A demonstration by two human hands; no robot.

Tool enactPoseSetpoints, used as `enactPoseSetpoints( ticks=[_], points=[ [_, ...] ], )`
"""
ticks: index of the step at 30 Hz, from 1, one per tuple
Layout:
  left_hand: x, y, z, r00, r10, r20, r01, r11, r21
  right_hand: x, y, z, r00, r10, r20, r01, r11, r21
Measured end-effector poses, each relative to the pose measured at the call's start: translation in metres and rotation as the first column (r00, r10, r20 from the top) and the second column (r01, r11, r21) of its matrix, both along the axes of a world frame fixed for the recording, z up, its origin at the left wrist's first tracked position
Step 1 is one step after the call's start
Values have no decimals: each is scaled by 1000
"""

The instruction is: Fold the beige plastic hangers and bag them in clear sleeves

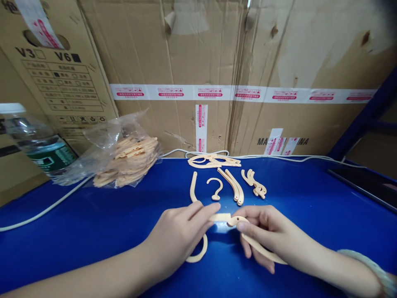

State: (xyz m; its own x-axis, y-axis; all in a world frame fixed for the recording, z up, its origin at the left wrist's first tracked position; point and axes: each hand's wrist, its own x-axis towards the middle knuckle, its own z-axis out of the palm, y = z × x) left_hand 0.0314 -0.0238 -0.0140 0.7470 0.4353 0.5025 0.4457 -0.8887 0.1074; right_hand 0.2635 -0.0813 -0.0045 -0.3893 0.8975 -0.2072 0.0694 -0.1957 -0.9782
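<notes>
Left hand (182, 232) pinching a cream, flat, plastic-looking strip (221, 217) | right hand (268, 227) clamped on a cream, curved, plastic-looking arm (259, 248) | their ends close together above the glossy blue tabletop (310, 198) | careful now: a crooked twist could crack that slim end!

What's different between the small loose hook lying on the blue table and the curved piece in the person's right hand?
The loose hook bends right around and ends in a small foot; the curved piece sweeps in a gentler bow.
The loose hook lies on the blue table, untouched, while the curved piece is held in the right hand.
Both share a pale cream colour.
</notes>
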Motion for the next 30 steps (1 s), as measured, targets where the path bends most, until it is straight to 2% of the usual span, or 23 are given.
enactPoseSetpoints(
  ticks=[3,7,11,14,16,17,20,21,22,24,25,27,29,30],
  points=[
    [1,-3,3,984,-34,-174,74,971,228,-3,-4,0,997,73,-7,-73,995,-72],
    [4,-7,10,967,-45,-251,132,931,341,-6,-9,2,994,72,77,-66,995,-70],
    [5,-11,14,964,-41,-261,150,898,413,-9,-13,4,974,15,228,-39,994,101],
    [6,-14,14,967,-34,-252,145,888,437,-9,-18,5,942,-41,334,-59,957,285],
    [7,-15,14,974,-29,-226,116,917,383,-8,-23,7,908,-97,409,-118,875,470],
    [7,-14,13,980,-20,-200,85,943,321,-8,-25,8,886,-136,443,-167,798,579],
    [5,-11,11,994,32,-103,-27,998,50,-4,-27,13,816,-312,486,-296,496,816],
    [5,-10,11,997,55,-60,-58,997,-52,-1,-25,16,803,-371,467,-301,424,854],
    [4,-9,11,997,80,-16,-82,984,-159,3,-22,18,794,-421,438,-288,374,882],
    [3,-8,13,986,150,69,-109,907,-407,14,-11,23,780,-511,361,-233,299,926],
    [2,-7,15,975,197,104,-109,829,-548,21,-4,25,771,-550,320,-205,261,943],
    [3,-6,17,943,293,160,-58,616,-786,38,10,27,736,-637,229,-151,176,973],
    [4,-3,19,897,380,225,49,419,-907,53,23,25,700,-689,189,-142,125,982],
    [4,-2,20,873,413,258,108,351,-930,60,28,22,684,-703,196,-160,118,980]
  ],
)
